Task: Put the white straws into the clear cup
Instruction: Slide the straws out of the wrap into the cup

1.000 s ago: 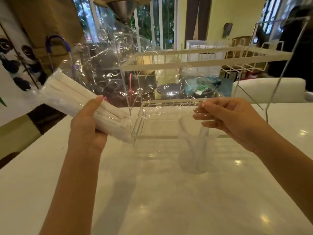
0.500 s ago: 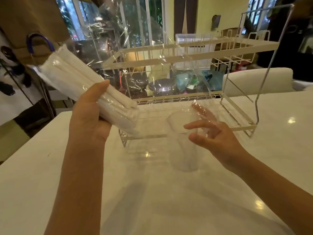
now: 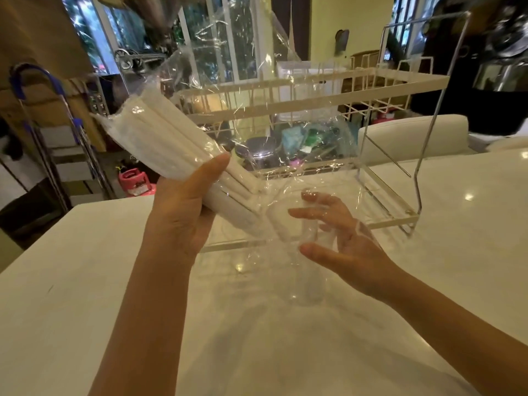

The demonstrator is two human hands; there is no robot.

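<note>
Head view, left hand (image 3: 183,215) gripping tilted white straws (image 3: 171,147), right hand (image 3: 340,238) spread loose beside clear cup (image 3: 300,252)

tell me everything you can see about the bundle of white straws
The bundle of white straws is a thick sheaf of long white tubes, looking like plastic or paper. A crinkled clear wrapper sits loosely around them, open past their lower ends. The left hand grips the bundle near its lower end, held tilted, upper end up-left, lower end pointing down-right above the table.
</note>
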